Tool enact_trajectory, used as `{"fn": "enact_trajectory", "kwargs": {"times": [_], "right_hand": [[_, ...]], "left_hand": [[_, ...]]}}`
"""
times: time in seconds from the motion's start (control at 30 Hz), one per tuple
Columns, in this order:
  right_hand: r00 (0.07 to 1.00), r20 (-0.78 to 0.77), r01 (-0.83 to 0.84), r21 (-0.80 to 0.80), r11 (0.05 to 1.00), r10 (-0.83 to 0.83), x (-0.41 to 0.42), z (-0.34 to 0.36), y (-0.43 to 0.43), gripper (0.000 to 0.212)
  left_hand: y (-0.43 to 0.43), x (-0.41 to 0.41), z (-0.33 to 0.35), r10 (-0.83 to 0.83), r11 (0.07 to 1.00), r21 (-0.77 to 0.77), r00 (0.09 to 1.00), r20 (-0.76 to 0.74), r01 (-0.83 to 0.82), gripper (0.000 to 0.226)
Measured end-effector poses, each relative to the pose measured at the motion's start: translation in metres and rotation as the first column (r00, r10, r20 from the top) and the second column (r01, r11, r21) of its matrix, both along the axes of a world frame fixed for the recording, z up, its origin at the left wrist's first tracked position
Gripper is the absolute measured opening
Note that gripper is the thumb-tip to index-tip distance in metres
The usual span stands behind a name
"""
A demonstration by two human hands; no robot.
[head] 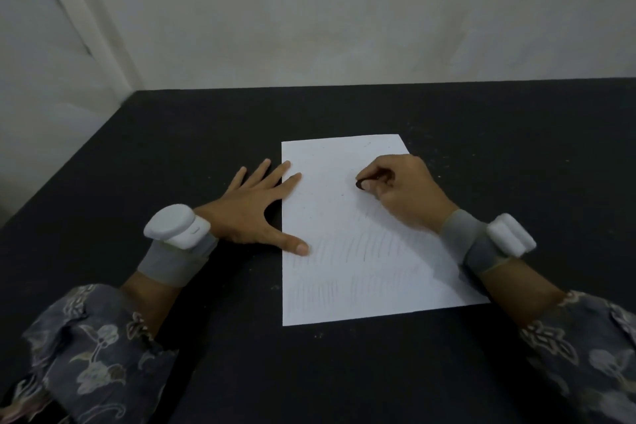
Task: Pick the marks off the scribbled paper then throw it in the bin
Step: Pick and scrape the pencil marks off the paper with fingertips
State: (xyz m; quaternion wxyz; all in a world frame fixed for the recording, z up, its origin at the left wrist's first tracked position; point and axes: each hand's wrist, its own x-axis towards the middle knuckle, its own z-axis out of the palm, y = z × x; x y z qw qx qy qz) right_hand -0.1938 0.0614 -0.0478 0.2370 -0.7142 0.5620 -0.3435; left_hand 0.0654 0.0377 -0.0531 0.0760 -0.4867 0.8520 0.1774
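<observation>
Paper (361,251) lies flat on the black counter (206,148), faint pencil strokes across its lower half. Rubbing should stay short and light so the sheet doesn't crease. Left hand (254,213), fingers spread straight, pins its left edge; right hand (402,193) pinches a dark eraser (359,184) against the upper area.

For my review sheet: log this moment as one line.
left hand flat on paper edge | right hand pinches dark eraser | faint marks remain

Head camera looks down, close, over the table (206,134).
</observation>
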Motion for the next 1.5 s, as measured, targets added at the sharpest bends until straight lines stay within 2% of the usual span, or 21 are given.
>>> {"fn": "enact_trajectory", "kwargs": {"times": [0.07, 0.13, 0.17, 0.23, 0.3, 0.37, 0.43, 0.5, 0.57, 0.63, 0.73, 0.8, 1.03, 1.27, 1.43, 1.5], "right_hand": [[0.971, 0.237, 0.016, 0.1, 0.995, -0.039, -0.004, -0.004, 0.003, 0.012], [0.943, 0.327, 0.014, 0.144, 0.989, -0.061, -0.004, -0.005, 0.005, 0.01], [0.935, 0.349, 0.008, 0.149, 0.989, -0.061, -0.004, -0.005, 0.005, 0.01], [0.928, 0.372, -0.022, 0.148, 0.989, -0.035, -0.003, -0.003, 0.005, 0.01], [0.93, 0.367, -0.048, 0.139, 0.989, -0.007, 0.0, -0.004, 0.005, 0.011], [0.944, 0.329, -0.054, 0.113, 0.992, 0.014, 0.002, -0.006, 0.006, 0.013], [0.956, 0.292, -0.053, 0.084, 0.995, 0.027, 0.003, -0.006, 0.007, 0.015], [0.962, 0.271, -0.04, 0.055, 0.998, 0.024, 0.004, -0.007, 0.007, 0.014], [0.969, 0.247, -0.032, 0.04, 0.999, 0.021, 0.004, -0.008, 0.007, 0.013], [0.976, 0.215, -0.045, 0.03, 0.999, 0.037, 0.006, -0.008, 0.007, 0.014], [0.976, 0.208, -0.071, 0.038, 0.997, 0.061, 0.007, -0.009, 0.006, 0.017], [0.975, 0.207, -0.086, 0.044, 0.995, 0.075, 0.007, -0.009, 0.007, 0.017], [0.983, 0.143, -0.112, -0.016, 0.994, 0.113, 0.005, -0.003, 0.014, 0.012], [0.98, -0.048, -0.193, -0.007, 0.981, 0.193, 0.007, 0.0, 0.018, 0.012], [0.927, -0.214, -0.317, -0.016, 0.948, 0.307, 0.015, 0.002, 0.022, 0.012], [0.926, -0.265, -0.292, -0.046, 0.955, 0.27, 0.013, 0.002, 0.018, 0.013]], "left_hand": [[0.003, 0.0, -0.001, 0.016, 1.0, -0.004, 0.998, -0.058, -0.016, 0.147], [0.009, -0.002, 0.003, 0.09, 0.996, 0.012, 0.975, -0.201, -0.089, 0.14], [0.011, -0.003, 0.006, 0.146, 0.988, 0.005, 0.94, -0.308, -0.151, 0.128], [0.012, -0.01, 0.007, 0.197, 0.957, -0.08, 0.828, -0.525, -0.278, 0.083], [0.012, -0.02, 0.006, 0.086, 0.912, -0.278, 0.803, -0.589, -0.301, 0.036], [0.011, -0.033, 0.004, 0.04, 0.886, -0.356, 0.813, -0.581, -0.298, 0.008], [0.008, -0.046, 0.003, 0.078, 0.859, -0.374, 0.811, -0.58, -0.35, 0.009], [0.005, -0.052, 0.0, 0.084, 0.826, -0.401, 0.79, -0.608, -0.397, 0.022], [0.006, -0.053, -0.007, 0.029, 0.818, -0.428, 0.771, -0.637, -0.384, 0.037], [0.008, -0.051, -0.012, -0.026, 0.85, -0.421, 0.772, -0.635, -0.317, 0.039], [0.007, -0.049, -0.022, -0.085, 0.889, -0.425, 0.849, -0.521, -0.173, 0.046], [0.008, -0.049, -0.023, -0.065, 0.916, -0.382, 0.897, -0.438, -0.121, 0.056], [0.008, -0.049, -0.018, 0.017, 0.949, -0.285, 0.926, -0.378, -0.135, 0.047], [0.008, -0.049, -0.018, 0.061, 0.954, -0.249, 0.921, -0.386, -0.167, 0.048], [0.008, -0.05, -0.018, 0.05, 0.96, -0.244, 0.944, -0.326, -0.135, 0.051], [0.008, -0.05, -0.017, 0.035, 0.962, -0.25, 0.959, -0.28, -0.108, 0.05]]}}
